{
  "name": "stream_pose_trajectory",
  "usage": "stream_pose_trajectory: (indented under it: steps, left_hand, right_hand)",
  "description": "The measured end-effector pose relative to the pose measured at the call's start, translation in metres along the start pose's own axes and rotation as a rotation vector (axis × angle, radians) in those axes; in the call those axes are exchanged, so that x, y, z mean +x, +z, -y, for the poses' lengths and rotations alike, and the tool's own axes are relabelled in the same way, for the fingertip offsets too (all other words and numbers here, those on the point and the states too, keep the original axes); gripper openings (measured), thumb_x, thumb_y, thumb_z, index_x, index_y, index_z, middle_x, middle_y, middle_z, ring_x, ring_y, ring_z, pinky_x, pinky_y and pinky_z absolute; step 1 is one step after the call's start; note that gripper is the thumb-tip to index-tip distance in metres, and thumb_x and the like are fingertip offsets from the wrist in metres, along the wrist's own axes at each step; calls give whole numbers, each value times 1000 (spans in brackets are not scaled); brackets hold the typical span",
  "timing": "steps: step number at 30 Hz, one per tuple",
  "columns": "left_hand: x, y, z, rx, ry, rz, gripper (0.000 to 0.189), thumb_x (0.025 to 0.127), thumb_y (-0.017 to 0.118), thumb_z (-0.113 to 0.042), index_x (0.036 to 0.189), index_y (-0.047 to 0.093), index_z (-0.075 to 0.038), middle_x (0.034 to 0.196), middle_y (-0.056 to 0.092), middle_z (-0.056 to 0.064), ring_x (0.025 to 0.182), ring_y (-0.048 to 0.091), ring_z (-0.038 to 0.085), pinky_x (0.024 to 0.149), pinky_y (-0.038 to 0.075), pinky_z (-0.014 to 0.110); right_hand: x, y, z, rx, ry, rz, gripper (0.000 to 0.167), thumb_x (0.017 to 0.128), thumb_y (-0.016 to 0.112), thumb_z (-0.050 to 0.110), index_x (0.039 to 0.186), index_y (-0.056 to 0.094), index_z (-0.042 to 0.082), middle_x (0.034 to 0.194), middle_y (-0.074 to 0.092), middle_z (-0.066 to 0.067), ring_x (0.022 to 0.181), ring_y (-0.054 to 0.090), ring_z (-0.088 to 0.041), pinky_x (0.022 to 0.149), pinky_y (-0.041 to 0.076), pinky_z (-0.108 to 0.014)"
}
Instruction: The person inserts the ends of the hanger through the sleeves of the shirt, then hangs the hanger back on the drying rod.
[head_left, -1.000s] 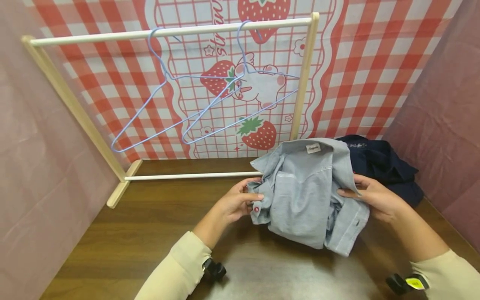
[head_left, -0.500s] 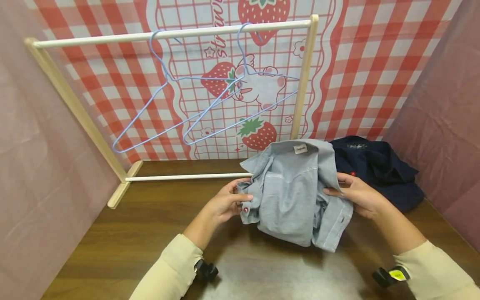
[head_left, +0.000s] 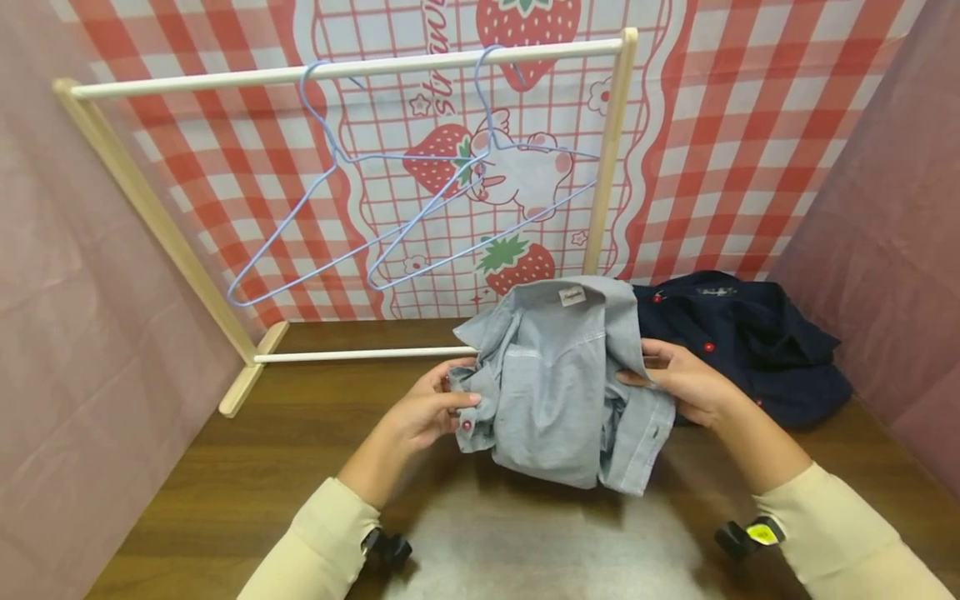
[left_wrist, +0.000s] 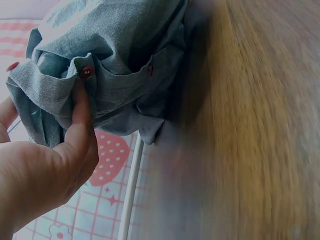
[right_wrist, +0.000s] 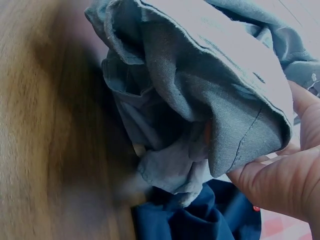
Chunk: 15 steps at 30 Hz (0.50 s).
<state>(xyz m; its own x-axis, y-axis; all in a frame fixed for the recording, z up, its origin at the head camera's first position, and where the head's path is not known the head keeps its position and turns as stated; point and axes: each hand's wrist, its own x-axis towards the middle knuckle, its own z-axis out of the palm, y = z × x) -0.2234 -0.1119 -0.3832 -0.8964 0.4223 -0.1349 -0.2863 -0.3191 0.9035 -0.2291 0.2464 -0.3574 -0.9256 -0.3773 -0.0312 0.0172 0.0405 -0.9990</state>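
A grey-blue button shirt (head_left: 551,392) with red buttons and a white neck label is held up between both hands, its collar toward the rack. My left hand (head_left: 423,408) pinches the buttoned front edge at the shirt's left side, thumb on top. On the other side my right hand (head_left: 686,383) grips the opposite front edge below the collar point. In the left wrist view the left hand (left_wrist: 55,160) has its fingers on the cloth beside a red button. The right wrist view shows the shirt (right_wrist: 235,85) draping in folds, with the right hand (right_wrist: 280,175) at its edge.
A navy garment (head_left: 780,350) with red buttons lies crumpled at the back right. Behind stands a wooden rack (head_left: 611,150) with two light blue hangers (head_left: 281,221) on its top bar. Its low crossbar (head_left: 367,354) runs above the brown table (head_left: 315,500). Pink cloth (head_left: 67,317) walls the sides.
Both hands have carried the grey-blue shirt to the left, away from the navy garment, more of which now shows. The grips look the same.
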Motion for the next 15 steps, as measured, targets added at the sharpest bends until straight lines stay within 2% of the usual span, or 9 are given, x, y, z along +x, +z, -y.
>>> stream_pose_trajectory:
  steps: [7, 15]
  left_hand:
    - [-8, -9, -4, 8, 18, -29, 52, 84, 57, 15, 127, 52, -14, 97, 54, 3, 76, 59, 15, 61, 51, 29]
    - [-20, -20, -7, 48, 42, -44, 56, 82, 59, 15, 132, 47, -9, 102, 54, 5, 82, 60, 17, 65, 53, 32]
  right_hand:
    - [9, 10, -2, -14, 5, 7, 36, 90, 68, 5, 122, 60, 17, 113, 65, 0, 100, 62, -15, 83, 53, -32]
    - [17, 20, -6, -55, -9, -11, 35, 88, 70, 5, 120, 60, 14, 111, 64, -2, 98, 61, -16, 82, 52, -31]
